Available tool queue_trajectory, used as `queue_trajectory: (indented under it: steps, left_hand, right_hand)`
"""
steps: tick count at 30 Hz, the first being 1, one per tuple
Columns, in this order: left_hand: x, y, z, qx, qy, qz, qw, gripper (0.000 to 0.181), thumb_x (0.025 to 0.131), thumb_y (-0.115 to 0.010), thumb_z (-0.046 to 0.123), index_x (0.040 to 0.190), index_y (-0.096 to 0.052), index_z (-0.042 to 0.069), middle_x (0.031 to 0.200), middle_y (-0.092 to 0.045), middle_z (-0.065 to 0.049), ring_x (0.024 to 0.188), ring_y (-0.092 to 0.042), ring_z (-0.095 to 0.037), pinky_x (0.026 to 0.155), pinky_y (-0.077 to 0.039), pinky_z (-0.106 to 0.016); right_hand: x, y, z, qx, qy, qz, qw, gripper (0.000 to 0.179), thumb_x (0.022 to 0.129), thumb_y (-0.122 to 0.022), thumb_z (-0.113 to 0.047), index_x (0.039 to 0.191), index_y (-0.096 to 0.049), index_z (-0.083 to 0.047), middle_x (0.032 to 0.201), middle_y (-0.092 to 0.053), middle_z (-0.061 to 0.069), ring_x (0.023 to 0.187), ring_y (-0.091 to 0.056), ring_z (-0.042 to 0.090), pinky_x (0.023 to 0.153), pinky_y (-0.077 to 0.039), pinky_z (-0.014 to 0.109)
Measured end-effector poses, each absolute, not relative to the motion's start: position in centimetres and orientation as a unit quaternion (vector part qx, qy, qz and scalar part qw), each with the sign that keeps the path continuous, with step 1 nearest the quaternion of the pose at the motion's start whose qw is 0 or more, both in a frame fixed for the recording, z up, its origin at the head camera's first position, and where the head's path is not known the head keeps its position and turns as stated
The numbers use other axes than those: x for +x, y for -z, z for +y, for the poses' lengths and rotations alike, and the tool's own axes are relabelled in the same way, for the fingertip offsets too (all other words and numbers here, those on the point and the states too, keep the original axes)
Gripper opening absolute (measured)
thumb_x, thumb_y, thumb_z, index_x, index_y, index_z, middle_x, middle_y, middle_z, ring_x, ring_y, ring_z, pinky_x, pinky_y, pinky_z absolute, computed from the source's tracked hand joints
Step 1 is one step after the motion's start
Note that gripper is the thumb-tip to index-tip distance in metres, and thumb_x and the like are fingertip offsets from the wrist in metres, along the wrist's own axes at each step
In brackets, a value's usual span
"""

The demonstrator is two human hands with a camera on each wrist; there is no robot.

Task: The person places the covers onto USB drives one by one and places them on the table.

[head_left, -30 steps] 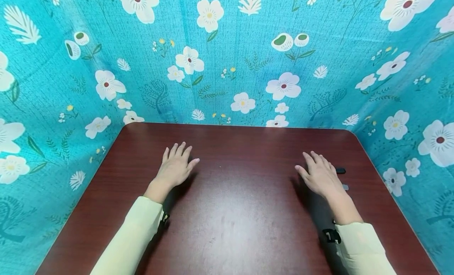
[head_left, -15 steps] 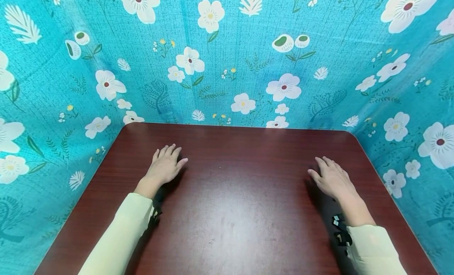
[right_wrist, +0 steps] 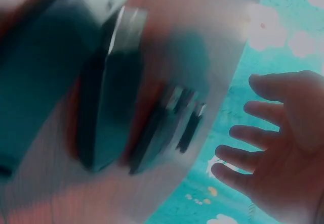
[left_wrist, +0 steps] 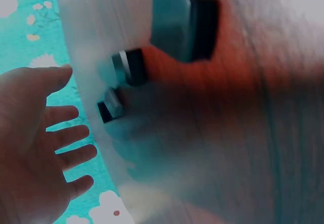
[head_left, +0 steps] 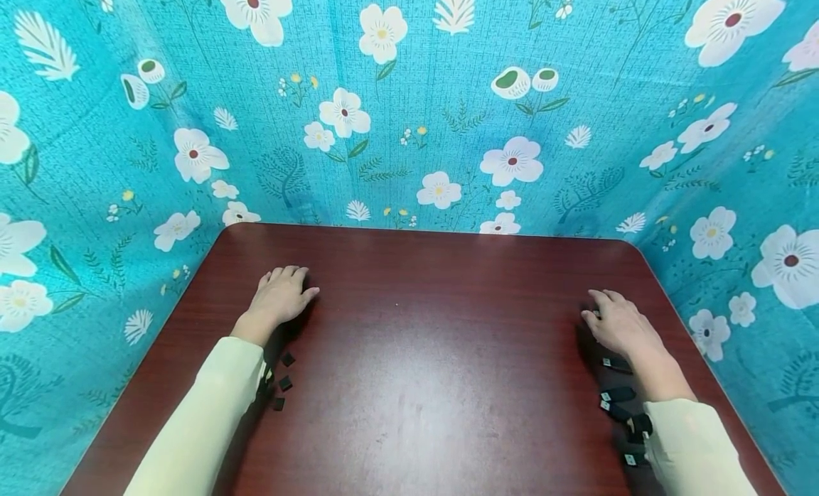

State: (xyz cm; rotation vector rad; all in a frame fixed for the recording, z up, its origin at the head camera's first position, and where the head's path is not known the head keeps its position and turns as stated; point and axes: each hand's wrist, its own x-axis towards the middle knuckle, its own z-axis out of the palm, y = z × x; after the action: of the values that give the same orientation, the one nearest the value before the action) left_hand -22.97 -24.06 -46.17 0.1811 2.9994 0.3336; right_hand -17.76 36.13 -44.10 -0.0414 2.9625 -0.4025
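My left hand (head_left: 278, 297) hovers over or rests on the left of the table, palm down, fingers relaxed and holding nothing. Beside its wrist lie several small black caps (head_left: 285, 384); the left wrist view shows the nearest cap (left_wrist: 174, 24) large and blurred. On the right, my right hand (head_left: 621, 324) is likewise palm down with loose fingers. Several black USB flash drives (head_left: 618, 394) with bare metal plugs lie in a column under and beside that arm, partly hidden by it. One flash drive (right_wrist: 111, 97) looms close in the right wrist view.
The dark red-brown table (head_left: 409, 325) has rounded far corners. A turquoise floral curtain (head_left: 397, 91) hangs along its back and both sides. Black wrist straps peek from both cuffs, and light glares on the table's middle.
Both hands have moved outward, away from each other, and slightly nearer. The black caps beside the left arm and more flash drives beside the right arm have come into sight.
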Motion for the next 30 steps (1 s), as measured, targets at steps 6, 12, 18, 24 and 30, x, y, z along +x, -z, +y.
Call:
queue_trajectory:
  steps: [6,12,18,24,30]
  left_hand:
    - [-23.0,46.5,-25.2,0.049,-0.106,0.991,0.062,0.054,0.104,-0.053,0.033,0.143,-0.048,-0.004,0.145,-0.045,-0.029,0.135,-0.036,-0.047,0.11,-0.029,-0.066]
    - [-23.3,46.7,-25.3,0.048,-0.102,0.992,0.063,0.051,0.104,-0.053,0.031,0.141,-0.05,-0.004,0.142,-0.049,-0.029,0.132,-0.04,-0.047,0.106,-0.034,-0.067]
    - [-23.8,46.8,-25.2,0.055,-0.09,0.992,0.07,0.047,0.103,-0.056,0.029,0.138,-0.055,-0.002,0.137,-0.053,-0.027,0.128,-0.045,-0.045,0.103,-0.038,-0.064]
    - [-23.9,46.6,-25.2,0.052,-0.09,0.992,0.069,0.044,0.101,-0.059,0.026,0.135,-0.059,-0.002,0.135,-0.055,-0.025,0.128,-0.046,-0.045,0.103,-0.039,-0.064]
    - [-23.7,46.5,-25.5,0.057,-0.092,0.993,0.057,0.037,0.1,-0.064,0.023,0.128,-0.063,-0.002,0.124,-0.06,-0.025,0.119,-0.055,-0.044,0.099,-0.044,-0.061]
  right_hand:
    - [-17.9,44.9,37.3,-0.005,0.132,0.988,0.076,0.051,0.102,-0.052,-0.015,0.144,-0.04,0.01,0.143,-0.034,0.041,0.129,-0.033,0.061,0.101,-0.034,0.074]
    - [-18.0,45.2,38.4,0.005,0.128,0.989,0.075,0.043,0.1,-0.051,-0.007,0.139,-0.046,0.009,0.14,-0.037,0.039,0.126,-0.035,0.059,0.098,-0.038,0.073]
    - [-18.2,45.4,39.3,0.007,0.119,0.99,0.082,0.044,0.095,-0.053,-0.001,0.138,-0.048,0.009,0.137,-0.04,0.04,0.123,-0.038,0.057,0.098,-0.039,0.072]
    - [-18.4,46.0,39.8,0.004,0.115,0.99,0.081,0.044,0.093,-0.057,0.001,0.135,-0.05,0.009,0.132,-0.046,0.039,0.12,-0.042,0.056,0.099,-0.039,0.071]
    - [-18.9,46.3,39.9,0.008,0.117,0.99,0.081,0.045,0.089,-0.064,0.002,0.132,-0.053,0.009,0.129,-0.049,0.039,0.115,-0.044,0.055,0.097,-0.041,0.071]
